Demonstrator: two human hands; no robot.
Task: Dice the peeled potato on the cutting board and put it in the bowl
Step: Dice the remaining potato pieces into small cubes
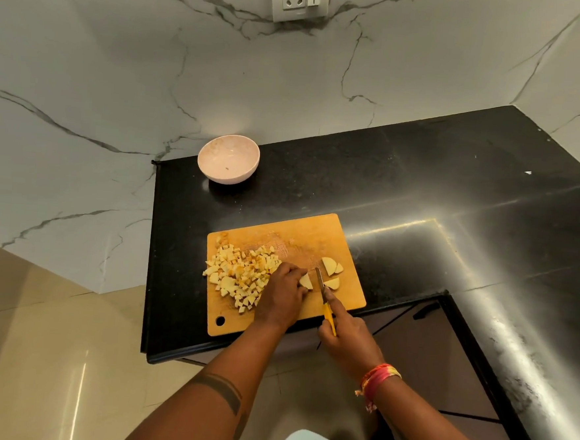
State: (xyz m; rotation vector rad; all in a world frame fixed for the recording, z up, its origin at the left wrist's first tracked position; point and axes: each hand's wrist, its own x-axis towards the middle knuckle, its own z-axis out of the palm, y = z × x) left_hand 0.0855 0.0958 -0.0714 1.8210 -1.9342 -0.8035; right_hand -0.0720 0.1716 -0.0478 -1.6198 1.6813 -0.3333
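Potato wedge [306, 281]: on cutting board [315, 235], pinched under left hand [281, 293] fingertips. Knife [324, 299]: gripped by right hand [345, 337], blade just right of the wedge, apparently pointing away from the person. Diced pile [240, 274] lies left; bowl [228, 159] well beyond.

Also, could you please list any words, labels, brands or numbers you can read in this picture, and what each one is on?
There is no readable text.
White wall socket and switch plate: no legible marking.
Yellow-handled knife in the right hand: no brand visible.
Pale pink bowl: only small specks, not lettering.
Wooden cutting board: bare.
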